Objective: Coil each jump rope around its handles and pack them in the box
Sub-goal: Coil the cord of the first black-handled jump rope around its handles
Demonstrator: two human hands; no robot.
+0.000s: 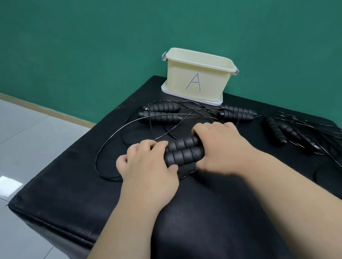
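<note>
Two black ribbed jump rope handles [184, 152] lie side by side at the middle of the black-covered table [211, 220]. My left hand [148, 167] grips their near-left ends and my right hand [218, 147] grips their far-right ends. Their thin black cord [106, 145] loops loosely out to the left. Three more pairs of handles lie behind: one at the left [159, 111], one at the centre [236, 113], one at the right [279, 129], with tangled cords. The pale yellow box [196, 75] marked "A" stands open at the table's far edge.
The box sits on its white lid [189, 96]. A green wall [91, 36] rises close behind the table. The table's left edge drops to a grey tiled floor [17, 141]. Loose cords [324, 129] spread toward the right edge.
</note>
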